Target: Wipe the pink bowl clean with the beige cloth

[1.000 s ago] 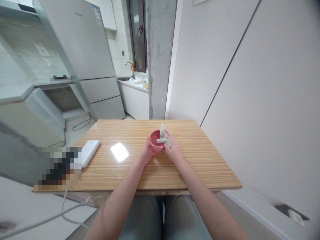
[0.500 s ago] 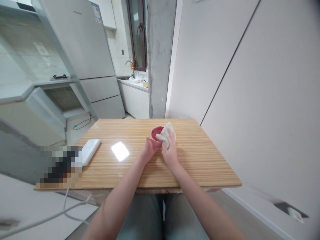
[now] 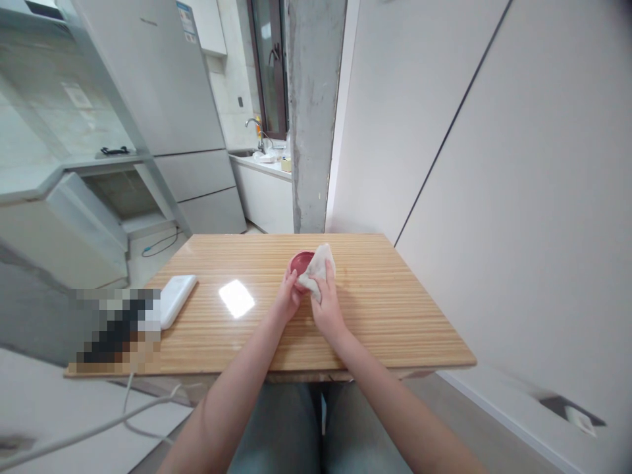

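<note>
A small round reddish-pink bowl [image 3: 301, 262] is held over the far middle of the wooden table [image 3: 395, 316]. My left hand [image 3: 289, 296] grips its near left side, thumb at the rim. In my right hand [image 3: 326, 303] is a whitish cloth [image 3: 318, 266], pressed against the right side of the bowl and covering part of its rim. The fingers of my right hand are closed on the cloth. The underside of the bowl is hidden by my hands, and I cannot tell whether it touches the table.
A white flat box-like object [image 3: 178, 299] lies at the table's left, beside a blurred-out patch [image 3: 118, 329]. White cables [image 3: 99, 428] hang at the lower left. A fridge [image 3: 153, 85], a sink counter [image 3: 261, 191] and a concrete pillar [image 3: 316, 118] stand beyond; a white wall [image 3: 469, 197] is on the right.
Both hands, with the bowl and cloth, have moved slightly left. The cloth has shifted on the bowl's right side and now spreads flatter, and my left thumb shows at the rim.
</note>
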A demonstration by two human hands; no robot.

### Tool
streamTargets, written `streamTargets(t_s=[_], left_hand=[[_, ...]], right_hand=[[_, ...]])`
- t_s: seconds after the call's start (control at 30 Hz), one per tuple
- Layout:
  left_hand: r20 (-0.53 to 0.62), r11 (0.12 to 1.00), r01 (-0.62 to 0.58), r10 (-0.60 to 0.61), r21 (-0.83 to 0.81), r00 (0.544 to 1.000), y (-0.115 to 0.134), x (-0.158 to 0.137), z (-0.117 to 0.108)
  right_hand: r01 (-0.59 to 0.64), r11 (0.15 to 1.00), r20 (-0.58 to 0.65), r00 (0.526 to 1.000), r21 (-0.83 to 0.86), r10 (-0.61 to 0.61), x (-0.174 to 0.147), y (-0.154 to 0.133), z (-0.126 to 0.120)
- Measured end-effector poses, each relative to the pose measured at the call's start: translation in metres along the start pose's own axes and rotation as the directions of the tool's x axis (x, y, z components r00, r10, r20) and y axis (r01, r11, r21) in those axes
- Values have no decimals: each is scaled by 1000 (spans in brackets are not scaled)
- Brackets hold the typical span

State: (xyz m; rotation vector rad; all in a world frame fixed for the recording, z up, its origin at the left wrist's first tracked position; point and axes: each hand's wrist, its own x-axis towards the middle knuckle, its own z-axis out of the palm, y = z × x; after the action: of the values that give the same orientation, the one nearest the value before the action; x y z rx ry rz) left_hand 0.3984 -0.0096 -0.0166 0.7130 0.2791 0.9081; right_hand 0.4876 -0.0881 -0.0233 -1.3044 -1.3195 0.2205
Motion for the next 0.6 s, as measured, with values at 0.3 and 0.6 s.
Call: streamTargets(t_s=[0.3, 0.6], left_hand=[[78, 962, 240, -251, 132, 965, -4, -6, 3], [-127, 992, -75, 89, 105, 988, -9, 0, 0]], right_hand=[[11, 997, 159, 987, -70, 0, 59, 24, -55], [-18, 999, -7, 1000, -39, 18, -4, 2, -7]])
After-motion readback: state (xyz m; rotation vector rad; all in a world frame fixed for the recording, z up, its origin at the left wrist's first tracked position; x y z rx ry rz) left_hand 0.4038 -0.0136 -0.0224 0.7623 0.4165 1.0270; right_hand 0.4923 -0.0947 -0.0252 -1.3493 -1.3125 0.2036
